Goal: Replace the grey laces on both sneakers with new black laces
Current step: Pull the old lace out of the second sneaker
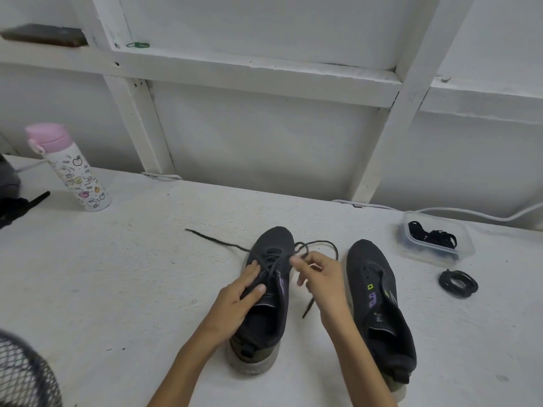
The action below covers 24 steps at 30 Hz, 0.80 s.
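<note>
Head view: left hand (238, 295) lies flat, fingers straight, pressing on the tongue and crossed lacing of the dark knit sneaker w/ pale speckled sole (264, 324), pinning it to the white painted tabletop (132, 274). Right hand (320, 277) pinches a loop of the thin grey lace (217, 240) between thumb and forefinger, just above the toe-end eyelets, other fingers loosely spread. One lace end trails off left across the tabletop; the other hangs down beside the right wrist.

Step, as I read it: unlacing, approx. halfway through stripping the old laces. The matching second dark sneaker (379, 304), just to the right, shows bare eyelets, so its lace looks already out. No black lace is in either shoe yet.

Next move prob. calls for drawing the pinched loop up and out, row by row, while the left hand keeps the shoe from lifting. The tip may snag at an eyelet, so a straight pull is needed.

New stock: black laces (432, 235) bundled in a clear plastic tub (467, 245) at far right, plus a coiled black lace (458, 283) on the tabletop just in front of it, well apart from both hands.

Writing: purple logo on both shoes' sides, too blurred to read. Small green-yellow marks on the second one, illegible. White bottle w/ pink lid (73, 168) at far left has a cartoon apple print, no readable words.
</note>
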{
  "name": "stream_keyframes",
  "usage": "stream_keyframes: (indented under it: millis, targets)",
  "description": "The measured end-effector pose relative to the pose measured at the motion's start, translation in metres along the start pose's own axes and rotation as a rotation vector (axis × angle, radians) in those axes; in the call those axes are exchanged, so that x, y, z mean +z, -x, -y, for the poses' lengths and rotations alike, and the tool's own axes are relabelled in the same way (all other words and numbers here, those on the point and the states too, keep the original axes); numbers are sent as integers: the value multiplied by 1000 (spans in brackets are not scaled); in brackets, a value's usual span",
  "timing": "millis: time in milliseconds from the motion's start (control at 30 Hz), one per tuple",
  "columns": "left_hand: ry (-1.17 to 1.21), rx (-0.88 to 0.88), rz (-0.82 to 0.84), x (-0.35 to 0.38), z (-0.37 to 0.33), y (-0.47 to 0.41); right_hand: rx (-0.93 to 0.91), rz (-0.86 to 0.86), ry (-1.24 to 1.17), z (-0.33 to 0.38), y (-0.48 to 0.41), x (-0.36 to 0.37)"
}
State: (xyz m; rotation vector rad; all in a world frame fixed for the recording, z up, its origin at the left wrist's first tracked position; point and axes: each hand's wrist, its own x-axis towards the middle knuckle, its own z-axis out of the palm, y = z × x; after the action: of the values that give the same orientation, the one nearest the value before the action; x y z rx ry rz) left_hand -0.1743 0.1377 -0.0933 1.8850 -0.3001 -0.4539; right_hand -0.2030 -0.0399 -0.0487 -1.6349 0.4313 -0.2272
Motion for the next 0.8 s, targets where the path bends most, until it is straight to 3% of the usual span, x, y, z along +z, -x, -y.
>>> stream_keyframes:
  millis: [100, 300, 400, 467, 533, 700, 800]
  targets:
    - [5, 14, 4, 0, -1, 0, -4, -124, -130, 3, -4, -3]
    - [8, 24, 13, -1, 0, 0, 35, 194, 25, -6, 5, 4]
    - [9, 24, 19, -1, 0, 0, -10, 35, 18, -8, -1, 1]
    - [9, 3, 7, -1, 1, 0, -23, -140, -77, -5, -4, 0]
    - [8, -3, 5, 0, 1, 0, -19, -202, -161, -3, -6, 1]
    - [-4, -4, -10, 1, 2, -2, 48, 144, -29, -7, 7, 9]
    - [2, -4, 1, 1, 1, -1, -18, 39, 26, -8, 1, 8]
